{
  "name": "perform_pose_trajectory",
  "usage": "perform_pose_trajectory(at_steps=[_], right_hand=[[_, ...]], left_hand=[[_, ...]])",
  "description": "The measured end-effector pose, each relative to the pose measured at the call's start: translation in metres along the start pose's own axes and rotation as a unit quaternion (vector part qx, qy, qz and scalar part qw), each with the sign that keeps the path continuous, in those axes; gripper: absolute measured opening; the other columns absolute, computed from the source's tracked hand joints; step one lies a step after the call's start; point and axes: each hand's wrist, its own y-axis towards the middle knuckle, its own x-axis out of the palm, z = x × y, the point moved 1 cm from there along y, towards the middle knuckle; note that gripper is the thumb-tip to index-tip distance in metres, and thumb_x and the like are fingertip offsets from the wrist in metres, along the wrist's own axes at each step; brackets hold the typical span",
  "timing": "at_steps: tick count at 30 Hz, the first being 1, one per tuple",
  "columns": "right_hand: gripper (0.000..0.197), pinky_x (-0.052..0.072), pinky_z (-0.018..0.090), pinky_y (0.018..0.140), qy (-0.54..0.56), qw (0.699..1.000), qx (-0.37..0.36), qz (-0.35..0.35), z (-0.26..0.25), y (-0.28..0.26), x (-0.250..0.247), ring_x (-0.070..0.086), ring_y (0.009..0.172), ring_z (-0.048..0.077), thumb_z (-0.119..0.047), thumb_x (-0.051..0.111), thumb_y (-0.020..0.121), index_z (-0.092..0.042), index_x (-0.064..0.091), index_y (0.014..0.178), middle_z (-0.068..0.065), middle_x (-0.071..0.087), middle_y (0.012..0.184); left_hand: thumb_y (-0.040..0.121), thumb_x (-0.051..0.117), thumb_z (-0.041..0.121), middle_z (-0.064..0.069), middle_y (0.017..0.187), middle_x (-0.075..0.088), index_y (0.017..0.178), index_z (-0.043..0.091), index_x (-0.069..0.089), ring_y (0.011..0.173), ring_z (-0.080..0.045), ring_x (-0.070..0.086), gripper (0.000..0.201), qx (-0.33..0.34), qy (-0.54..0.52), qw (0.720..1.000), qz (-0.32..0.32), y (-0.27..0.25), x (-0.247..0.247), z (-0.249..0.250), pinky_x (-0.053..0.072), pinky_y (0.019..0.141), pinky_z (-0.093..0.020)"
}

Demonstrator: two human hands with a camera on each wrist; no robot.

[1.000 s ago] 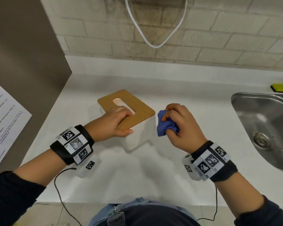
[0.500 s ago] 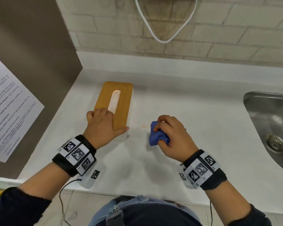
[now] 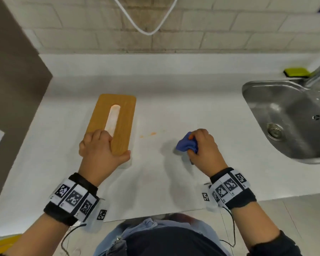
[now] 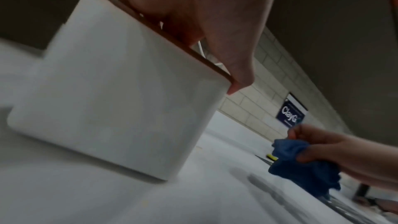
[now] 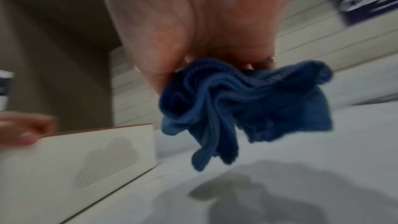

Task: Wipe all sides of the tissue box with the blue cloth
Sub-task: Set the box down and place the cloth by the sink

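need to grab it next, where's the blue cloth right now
In the head view the blue cloth is bunched in the right hand, off the tissue box, between it and the sink.

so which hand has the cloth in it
The right hand, with the bunched blue cloth pinched in its fingers above the counter. The left hand grips the near end of the tissue box instead.

- white countertop (image 3: 174,111), small orange stain (image 3: 150,134) mid-surface
- pale brick wall (image 3: 229,24) behind, white cable (image 3: 146,30) looping down it
- steel sink (image 3: 284,117) at right edge, yellow sponge (image 3: 296,72) at back right corner
- brown panel (image 3: 11,71) on left
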Motion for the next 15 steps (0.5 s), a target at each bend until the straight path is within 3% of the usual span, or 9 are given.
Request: perform_pose_trajectory(at_steps=[3,7,11,15], right_hand=[[0.023,0.048,0.051,0.077,-0.033,0.984,0.149,0.089,0.053,-0.013,-0.035,0.053,0.093,0.036,0.001,0.058,0.076,-0.006,0.053,0.098,0.014,0.052,0.105],[0.025,0.045,0.053,0.079,-0.169,0.935,0.276,0.145,0.107,-0.018,-0.080,0.048,0.099,0.044,-0.001,0.055,0.081,0.001,0.052,0.105,0.026,0.047,0.115],[0.033,0.042,0.053,0.089,-0.202,0.903,0.372,0.076,0.157,-0.018,-0.098,0.043,0.112,0.045,-0.011,0.058,0.085,0.000,0.046,0.114,0.027,0.042,0.125],[0.051,0.027,0.053,0.106,-0.223,0.904,0.364,0.007,0.164,-0.022,-0.093,0.036,0.125,0.041,-0.035,0.062,0.084,-0.007,0.045,0.123,0.020,0.040,0.133]], left_hand=[[0.047,0.051,0.069,-0.011,0.096,0.053,0.086,0.012,0.048,0.102,-0.032,0.040,0.070,0.032,-0.026,0.999,-0.006,-0.010,0.009,0.014,0.032,0.084,-0.046],[0.051,0.064,0.066,-0.017,0.099,0.053,0.089,0.007,0.049,0.104,-0.037,0.041,0.071,0.038,-0.033,0.999,-0.019,-0.019,0.018,0.035,0.033,0.086,-0.051],[0.056,0.081,0.051,-0.022,0.103,0.053,0.091,0.004,0.050,0.105,-0.039,0.040,0.066,0.018,-0.032,0.999,-0.012,-0.021,0.019,0.044,0.032,0.088,-0.052],[0.053,0.064,0.064,-0.018,0.102,0.052,0.091,0.006,0.050,0.104,-0.037,0.039,0.071,0.002,-0.044,0.999,-0.003,-0.025,0.018,0.045,0.030,0.089,-0.051]])
